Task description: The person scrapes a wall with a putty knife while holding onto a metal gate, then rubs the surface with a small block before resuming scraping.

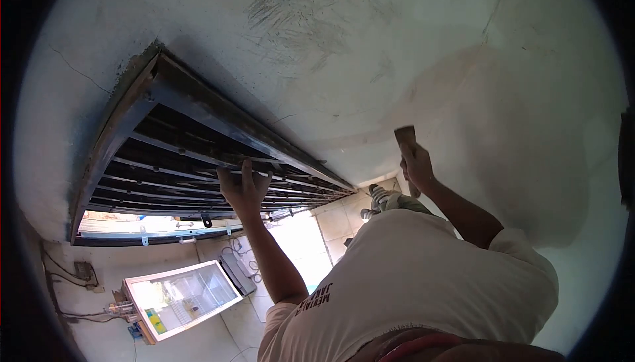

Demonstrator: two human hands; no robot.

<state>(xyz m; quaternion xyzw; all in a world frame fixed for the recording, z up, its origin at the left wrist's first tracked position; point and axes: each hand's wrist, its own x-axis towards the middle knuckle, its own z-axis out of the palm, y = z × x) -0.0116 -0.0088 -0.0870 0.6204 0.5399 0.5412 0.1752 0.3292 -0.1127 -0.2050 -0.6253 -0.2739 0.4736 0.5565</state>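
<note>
My right hand [417, 162] is closed round the handle of a flat-bladed scraper [405, 135], its blade pointing up beside the pale wall [357, 64]. The blade appears apart from the wall's dark scratch marks. On the left, my left hand [245, 187] is raised at the dark metal slatted shutter [205, 114], fingers spread and resting against or just in front of its bars. Whether the fingertips touch a bar is hard to tell.
A glass-fronted white display case [182, 299] stands at the lower left, with cables on the wall beside it. Pale floor tiles [334, 223] show near my feet. The shutter's frame juts out at the upper left.
</note>
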